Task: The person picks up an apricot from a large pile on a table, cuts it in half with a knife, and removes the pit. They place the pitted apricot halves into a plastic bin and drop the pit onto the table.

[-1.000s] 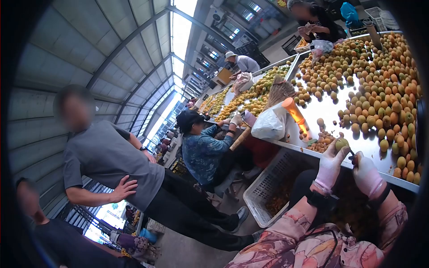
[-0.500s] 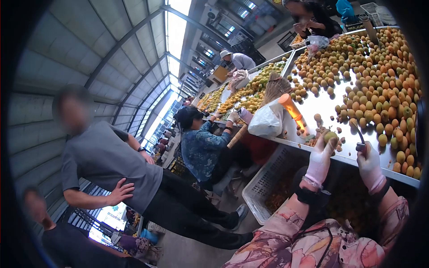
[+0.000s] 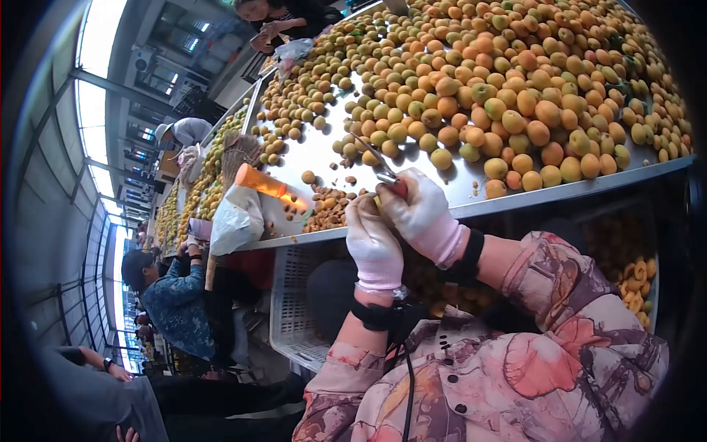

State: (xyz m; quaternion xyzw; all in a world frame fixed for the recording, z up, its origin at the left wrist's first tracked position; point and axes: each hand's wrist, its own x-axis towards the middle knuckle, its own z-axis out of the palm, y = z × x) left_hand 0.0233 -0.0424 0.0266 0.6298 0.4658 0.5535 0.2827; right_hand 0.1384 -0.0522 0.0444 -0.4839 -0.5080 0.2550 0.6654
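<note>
The head view is looking out from the wearer's own head, facing forward and down. It is sitting close above the left hand (image 3: 374, 247) and the right hand (image 3: 423, 221), and it is catching the patterned shirt (image 3: 508, 361) along the bottom edge. The counter (image 3: 321, 147) is stretching away beyond the hands. The wide, round-edged frame is leaning sideways, so the distant roof (image 3: 48, 214) is running up the left side.
</note>
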